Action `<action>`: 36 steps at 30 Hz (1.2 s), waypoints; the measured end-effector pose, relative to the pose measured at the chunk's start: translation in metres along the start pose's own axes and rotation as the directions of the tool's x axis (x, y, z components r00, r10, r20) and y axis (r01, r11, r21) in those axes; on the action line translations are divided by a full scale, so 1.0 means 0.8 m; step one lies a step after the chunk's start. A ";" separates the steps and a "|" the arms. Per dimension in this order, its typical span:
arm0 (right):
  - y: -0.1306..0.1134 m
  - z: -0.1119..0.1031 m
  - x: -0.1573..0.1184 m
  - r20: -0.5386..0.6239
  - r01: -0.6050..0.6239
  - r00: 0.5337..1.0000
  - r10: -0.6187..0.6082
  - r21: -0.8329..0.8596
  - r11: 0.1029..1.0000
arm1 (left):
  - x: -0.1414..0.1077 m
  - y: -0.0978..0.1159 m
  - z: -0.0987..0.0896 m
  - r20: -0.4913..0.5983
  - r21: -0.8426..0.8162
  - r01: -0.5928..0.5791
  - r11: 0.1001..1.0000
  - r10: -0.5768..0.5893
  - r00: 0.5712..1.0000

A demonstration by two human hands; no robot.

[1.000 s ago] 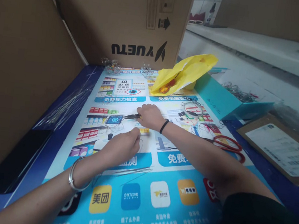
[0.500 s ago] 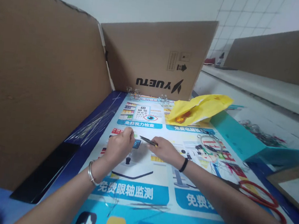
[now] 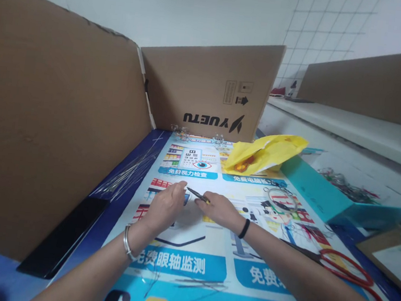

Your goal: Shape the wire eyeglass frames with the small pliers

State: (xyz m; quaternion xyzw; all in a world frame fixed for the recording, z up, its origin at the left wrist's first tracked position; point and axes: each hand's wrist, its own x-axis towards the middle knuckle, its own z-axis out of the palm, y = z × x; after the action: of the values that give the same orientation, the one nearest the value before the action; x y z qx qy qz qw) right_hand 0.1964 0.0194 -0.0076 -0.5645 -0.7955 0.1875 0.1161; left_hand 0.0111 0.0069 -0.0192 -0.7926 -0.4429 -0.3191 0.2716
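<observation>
One pair of pliers [image 3: 197, 195], one yellow bag [image 3: 271, 151], one teal box [image 3: 310, 189]

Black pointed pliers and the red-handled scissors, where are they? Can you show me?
Black pointed pliers [image 3: 197, 195]: head view, on the dark nose.
Red-handled scissors [image 3: 369, 281]: head view, on the red handle.

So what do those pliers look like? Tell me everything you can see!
The pliers have dark, slim jaws that look like metal and taper to a point, with a bit of yellow near the grip. The right hand grips them, hiding most of the handles. They slant over the printed sheet, tip toward the left hand. I can't tell whether the tip touches anything.
</observation>
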 end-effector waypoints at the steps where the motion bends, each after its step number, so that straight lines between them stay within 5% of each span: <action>1: 0.000 -0.001 0.000 0.004 -0.003 1.000 0.003 -0.011 1.000 | -0.001 0.001 0.001 0.019 -0.029 0.013 1.000 -0.012 1.000; 4: -0.002 -0.004 -0.001 0.013 0.001 1.000 0.000 -0.043 0.999 | -0.004 0.005 0.001 0.142 -0.124 0.108 0.986 -0.091 0.986; 11: -0.002 -0.001 0.000 0.025 -0.010 1.000 0.013 -0.088 0.996 | 0.002 0.017 -0.012 0.397 -0.249 0.396 0.884 -0.280 0.874; 15: 0.004 -0.002 0.001 0.013 -0.007 1.000 0.008 -0.116 0.993 | 0.011 0.006 -0.024 0.406 -0.341 0.435 0.833 -0.287 0.868; 20: 0.013 -0.003 0.010 -0.101 -0.005 0.995 -0.022 -0.258 0.966 | 0.025 -0.041 -0.022 0.364 -0.316 0.526 0.790 -0.411 0.836; 26: 0.011 0.008 0.032 -0.147 -0.018 0.988 -0.040 -0.376 0.926 | 0.024 -0.091 0.021 0.581 -0.376 0.542 0.751 -0.264 0.769; 36: 0.003 0.022 0.067 -0.088 0.083 0.986 -0.142 -0.480 0.873 | 0.023 -0.103 0.040 0.676 -0.541 0.510 0.669 -0.015 0.737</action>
State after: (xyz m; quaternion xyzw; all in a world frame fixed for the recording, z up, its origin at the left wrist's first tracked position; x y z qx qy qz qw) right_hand 0.1735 0.0679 -0.0263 -0.5386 -0.8401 -0.0544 0.0328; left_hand -0.0451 0.0772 -0.0143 -0.8146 -0.4687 -0.2203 -0.2613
